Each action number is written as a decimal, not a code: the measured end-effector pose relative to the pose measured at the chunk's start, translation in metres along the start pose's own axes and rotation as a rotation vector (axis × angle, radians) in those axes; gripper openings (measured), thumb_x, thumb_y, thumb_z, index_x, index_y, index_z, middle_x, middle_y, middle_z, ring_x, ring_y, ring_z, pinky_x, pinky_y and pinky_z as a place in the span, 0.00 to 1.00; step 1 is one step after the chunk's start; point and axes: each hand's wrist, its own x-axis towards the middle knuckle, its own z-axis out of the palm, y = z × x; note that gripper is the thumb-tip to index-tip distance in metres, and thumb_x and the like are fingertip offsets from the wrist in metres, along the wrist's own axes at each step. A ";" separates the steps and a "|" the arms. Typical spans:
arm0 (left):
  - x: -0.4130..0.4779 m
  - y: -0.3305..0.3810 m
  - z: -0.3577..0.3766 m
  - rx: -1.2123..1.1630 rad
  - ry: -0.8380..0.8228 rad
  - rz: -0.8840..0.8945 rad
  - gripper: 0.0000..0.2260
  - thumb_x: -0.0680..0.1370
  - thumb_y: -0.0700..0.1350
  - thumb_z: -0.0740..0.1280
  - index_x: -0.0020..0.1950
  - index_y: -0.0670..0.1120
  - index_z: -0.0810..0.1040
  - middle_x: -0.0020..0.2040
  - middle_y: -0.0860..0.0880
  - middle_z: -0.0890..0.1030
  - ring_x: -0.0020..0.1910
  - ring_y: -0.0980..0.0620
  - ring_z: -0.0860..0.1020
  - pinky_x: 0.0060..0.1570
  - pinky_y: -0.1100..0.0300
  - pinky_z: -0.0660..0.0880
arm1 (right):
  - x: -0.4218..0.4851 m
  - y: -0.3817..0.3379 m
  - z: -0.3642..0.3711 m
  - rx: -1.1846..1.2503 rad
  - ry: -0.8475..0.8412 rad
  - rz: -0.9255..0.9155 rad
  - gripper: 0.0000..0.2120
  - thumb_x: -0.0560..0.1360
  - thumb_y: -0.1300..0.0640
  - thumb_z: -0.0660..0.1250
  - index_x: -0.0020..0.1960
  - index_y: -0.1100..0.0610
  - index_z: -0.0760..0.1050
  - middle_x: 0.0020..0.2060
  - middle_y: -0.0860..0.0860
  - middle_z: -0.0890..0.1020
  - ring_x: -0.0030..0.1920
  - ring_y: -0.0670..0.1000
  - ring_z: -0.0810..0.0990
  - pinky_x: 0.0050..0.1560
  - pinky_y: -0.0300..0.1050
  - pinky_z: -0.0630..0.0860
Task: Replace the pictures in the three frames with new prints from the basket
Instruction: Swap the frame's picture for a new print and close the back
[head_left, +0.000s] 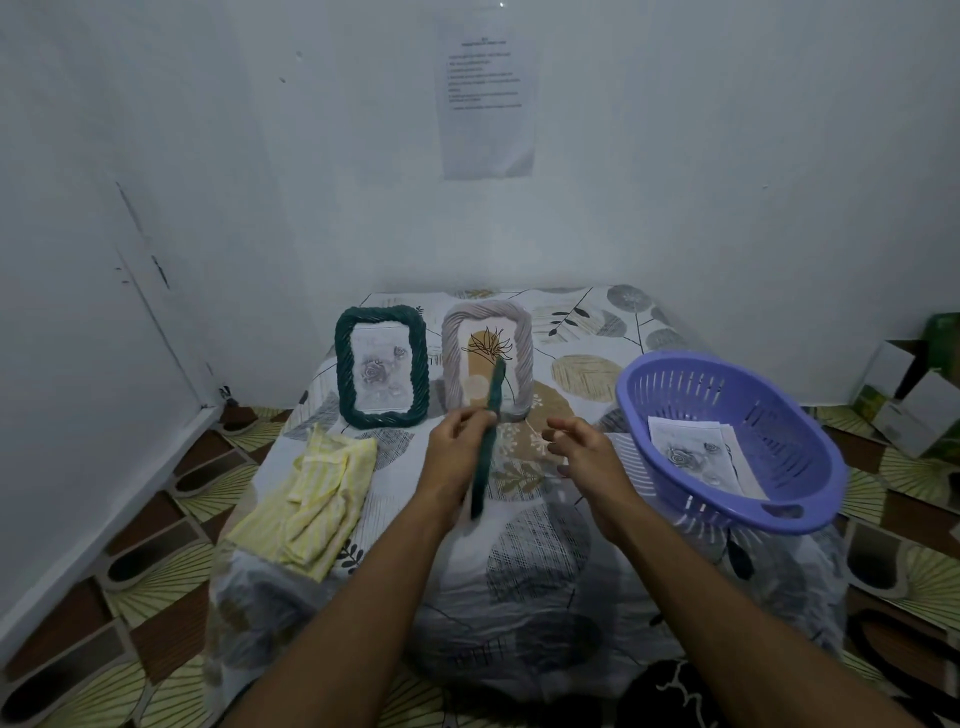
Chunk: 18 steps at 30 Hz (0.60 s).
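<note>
Item 1. Dark green picture frame with a twisted rope-like border (382, 366): stands upright at the far left of the worktop, holding a pale grey print of roses.

Item 2. Light grey-mauve picture frame with the same twisted border (488, 358): stands upright just beside item 1, to its right, holding a print of a tan arch and a black line-drawn plant.

Item 3. Third dark green frame, seen edge-on as a narrow blurred strip (487, 441): held in the air in front of item 2, well above the cloth. Its face and contents cannot be seen.

Item 4. Left hand (457, 447): fingers and thumb closed around the upper part of item 3.

Item 5. Right hand (582, 447): fingers loosely spread and curled, holding nothing, just to the right of item 3 and apart from it.

Item 6. Lilac slotted plastic basket, oval (727, 441): sits at the right edge of the worktop. Inside lie loose paper prints (696, 452), the top one showing grey roses.

Item 7. Yellow-and-white striped cloth, folded (311, 493): lies on the left near side of the worktop, in front of item 1.

Item 8. Worktop covered with a white cloth printed with leaves and circles (519, 551): carries items 1, 2, 6 and 7.

Item 9. Printed paper sheet (485, 98): fixed to the white wall above; text too small to read.
</note>
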 end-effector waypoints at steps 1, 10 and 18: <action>-0.002 0.003 -0.004 -0.133 -0.046 -0.051 0.12 0.77 0.51 0.64 0.52 0.45 0.78 0.47 0.44 0.80 0.45 0.45 0.78 0.46 0.52 0.76 | 0.001 0.001 0.002 -0.018 -0.015 0.022 0.13 0.81 0.58 0.59 0.64 0.53 0.72 0.61 0.51 0.77 0.61 0.53 0.77 0.62 0.51 0.74; -0.012 -0.006 -0.028 -0.501 -0.096 -0.239 0.17 0.78 0.45 0.56 0.60 0.39 0.77 0.55 0.36 0.78 0.50 0.40 0.77 0.55 0.46 0.73 | 0.005 0.002 0.009 0.344 0.069 0.195 0.11 0.79 0.67 0.60 0.58 0.60 0.77 0.44 0.58 0.82 0.39 0.55 0.78 0.40 0.49 0.76; -0.008 -0.021 -0.044 -0.317 -0.010 -0.218 0.12 0.77 0.44 0.58 0.54 0.40 0.75 0.48 0.40 0.78 0.45 0.45 0.76 0.44 0.54 0.74 | 0.003 -0.001 0.016 0.381 -0.006 0.171 0.11 0.81 0.59 0.59 0.57 0.59 0.78 0.46 0.54 0.82 0.43 0.54 0.78 0.47 0.51 0.73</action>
